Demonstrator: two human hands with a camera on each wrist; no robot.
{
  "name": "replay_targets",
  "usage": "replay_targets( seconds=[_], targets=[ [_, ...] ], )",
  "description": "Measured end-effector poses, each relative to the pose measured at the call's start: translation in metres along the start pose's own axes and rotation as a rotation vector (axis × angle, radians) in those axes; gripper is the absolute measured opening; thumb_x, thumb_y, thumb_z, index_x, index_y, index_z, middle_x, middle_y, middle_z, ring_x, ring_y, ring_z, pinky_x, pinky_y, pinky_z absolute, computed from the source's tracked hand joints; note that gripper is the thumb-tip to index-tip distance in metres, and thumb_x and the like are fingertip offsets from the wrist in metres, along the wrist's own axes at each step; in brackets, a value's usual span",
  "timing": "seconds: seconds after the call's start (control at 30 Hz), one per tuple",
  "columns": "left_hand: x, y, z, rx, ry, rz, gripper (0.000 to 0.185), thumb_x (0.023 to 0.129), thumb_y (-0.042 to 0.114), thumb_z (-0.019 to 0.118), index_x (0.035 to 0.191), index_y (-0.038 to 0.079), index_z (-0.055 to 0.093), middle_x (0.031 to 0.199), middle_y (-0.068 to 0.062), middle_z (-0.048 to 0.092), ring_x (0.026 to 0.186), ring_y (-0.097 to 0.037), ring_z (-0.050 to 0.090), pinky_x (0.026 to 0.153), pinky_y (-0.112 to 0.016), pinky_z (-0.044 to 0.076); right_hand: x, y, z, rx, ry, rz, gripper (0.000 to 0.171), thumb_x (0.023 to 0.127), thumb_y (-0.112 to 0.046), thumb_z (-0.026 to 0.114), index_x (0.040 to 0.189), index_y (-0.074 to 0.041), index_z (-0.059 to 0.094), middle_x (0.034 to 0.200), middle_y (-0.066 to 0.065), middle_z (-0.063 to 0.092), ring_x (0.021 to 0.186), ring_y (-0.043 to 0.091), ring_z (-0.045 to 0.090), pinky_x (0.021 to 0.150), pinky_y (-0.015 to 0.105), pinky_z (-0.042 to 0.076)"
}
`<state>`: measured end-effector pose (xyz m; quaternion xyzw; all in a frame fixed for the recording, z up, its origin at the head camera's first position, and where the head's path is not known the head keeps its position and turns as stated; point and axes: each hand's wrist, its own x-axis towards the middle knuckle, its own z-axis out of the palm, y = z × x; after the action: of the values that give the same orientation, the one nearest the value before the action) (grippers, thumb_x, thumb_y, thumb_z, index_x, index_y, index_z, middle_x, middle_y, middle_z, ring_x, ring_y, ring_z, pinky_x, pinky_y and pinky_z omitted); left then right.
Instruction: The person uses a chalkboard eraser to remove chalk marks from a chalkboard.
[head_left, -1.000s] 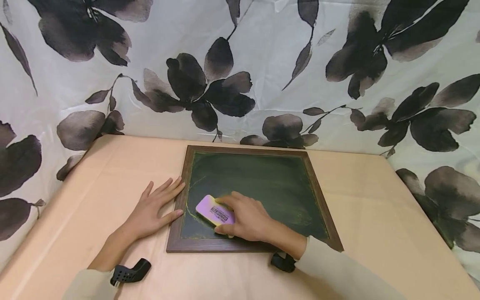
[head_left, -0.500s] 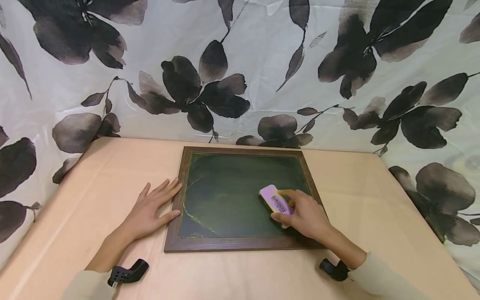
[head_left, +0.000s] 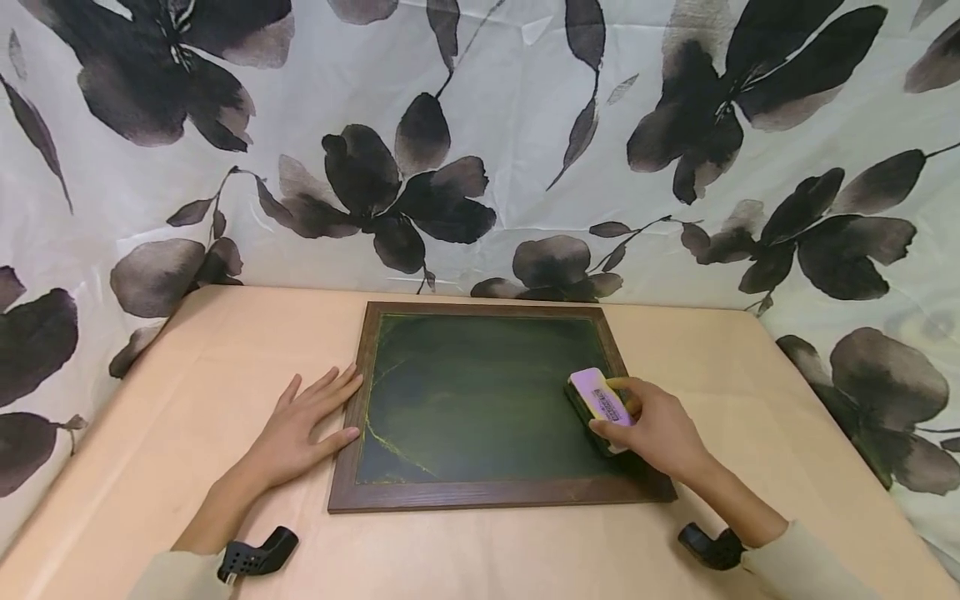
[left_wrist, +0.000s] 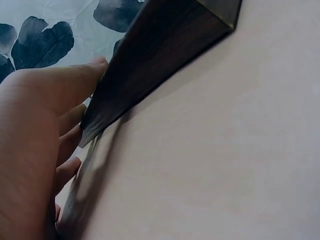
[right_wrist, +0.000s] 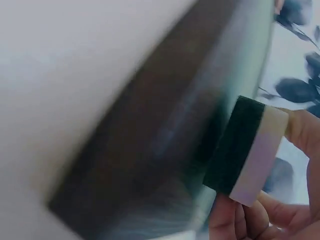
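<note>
My right hand pinches a board eraser between thumb and fingers. Its top is purple and yellow with printed letters; the dark felt underside shows in the right wrist view. The eraser is at the right part of a green chalkboard with a brown wooden frame. Whether the felt touches the surface I cannot tell. Yellow chalk lines mark the board's lower left. My left hand lies with fingers spread, its fingertips against the left side of the frame, as the left wrist view also shows.
The chalkboard lies flat on a table with a pale peach cover. A white cloth with dark flowers hangs behind and at both sides. Black wrist cameras sit on both wrists.
The right hand has carried the eraser from the board's lower left to its right side, uncovering the yellow chalk lines. The left hand has stayed at the frame. The head view has shifted slightly.
</note>
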<state>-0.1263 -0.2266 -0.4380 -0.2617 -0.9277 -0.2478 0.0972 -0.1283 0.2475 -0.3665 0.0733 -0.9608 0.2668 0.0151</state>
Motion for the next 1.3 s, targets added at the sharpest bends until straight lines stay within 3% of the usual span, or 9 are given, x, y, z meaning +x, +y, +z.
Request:
replay_targets(
  seconds=[0.17, 0.27, 0.43, 0.6, 1.1, 1.3],
  targets=[
    [-0.004, -0.001, 0.002, 0.000, 0.006, 0.007, 0.068, 0.089, 0.039, 0.064, 0.147, 0.013, 0.041, 0.152, -0.009, 0.033, 0.137, -0.036, 0.030, 0.108, -0.063, 0.007, 0.007, 0.005, -0.027, 0.024, 0.210, 0.035, 0.068, 0.079, -0.033, 0.078, 0.130, 0.005, 0.052, 0.077, 0.014, 0.064, 0.058, 0.019, 0.056, 0.042, 0.030, 0.041],
    [-0.008, -0.002, 0.002, 0.000, 0.008, -0.001, 0.068, 0.089, 0.039, 0.064, 0.147, 0.014, 0.040, 0.152, -0.010, 0.033, 0.138, -0.036, 0.030, 0.108, -0.062, 0.006, 0.015, 0.022, -0.040, 0.017, 0.247, 0.064, 0.069, 0.083, -0.036, 0.074, 0.132, 0.007, 0.050, 0.080, 0.019, 0.066, 0.059, 0.020, 0.056, 0.042, 0.031, 0.040],
    [-0.015, -0.002, 0.002, 0.005, 0.014, -0.008, 0.068, 0.088, 0.038, 0.065, 0.147, 0.013, 0.041, 0.152, -0.011, 0.034, 0.137, -0.037, 0.031, 0.108, -0.062, 0.006, 0.024, 0.058, -0.039, 0.007, 0.187, 0.096, 0.070, 0.087, -0.038, 0.070, 0.133, 0.009, 0.047, 0.078, 0.017, 0.066, 0.056, 0.018, 0.054, 0.044, 0.031, 0.040],
    [-0.013, -0.003, 0.002, 0.010, 0.024, -0.001, 0.067, 0.088, 0.037, 0.065, 0.146, 0.013, 0.042, 0.152, -0.010, 0.035, 0.137, -0.037, 0.032, 0.108, -0.062, 0.007, 0.026, 0.076, -0.025, 0.020, 0.138, 0.114, 0.072, 0.087, -0.039, 0.070, 0.132, 0.011, 0.046, 0.077, 0.015, 0.064, 0.054, 0.018, 0.054, 0.045, 0.032, 0.041],
    [-0.016, -0.008, 0.001, 0.002, 0.040, -0.019, 0.065, 0.088, 0.037, 0.066, 0.145, 0.013, 0.044, 0.150, -0.010, 0.037, 0.136, -0.036, 0.033, 0.108, -0.062, 0.009, 0.037, 0.078, -0.005, -0.044, 0.053, 0.128, 0.081, 0.084, -0.044, 0.071, 0.132, 0.015, 0.044, 0.086, 0.024, 0.063, 0.061, 0.023, 0.057, 0.049, 0.033, 0.043],
    [-0.015, -0.003, 0.000, -0.019, 0.025, -0.140, 0.065, 0.091, 0.040, 0.062, 0.145, 0.010, 0.043, 0.148, -0.012, 0.040, 0.135, -0.037, 0.034, 0.109, -0.060, 0.014, 0.031, 0.066, -0.023, -0.171, -0.090, 0.123, 0.090, 0.088, -0.054, 0.062, 0.132, 0.021, 0.037, 0.102, 0.036, 0.056, 0.087, 0.042, 0.058, 0.062, 0.048, 0.049]
  ],
)
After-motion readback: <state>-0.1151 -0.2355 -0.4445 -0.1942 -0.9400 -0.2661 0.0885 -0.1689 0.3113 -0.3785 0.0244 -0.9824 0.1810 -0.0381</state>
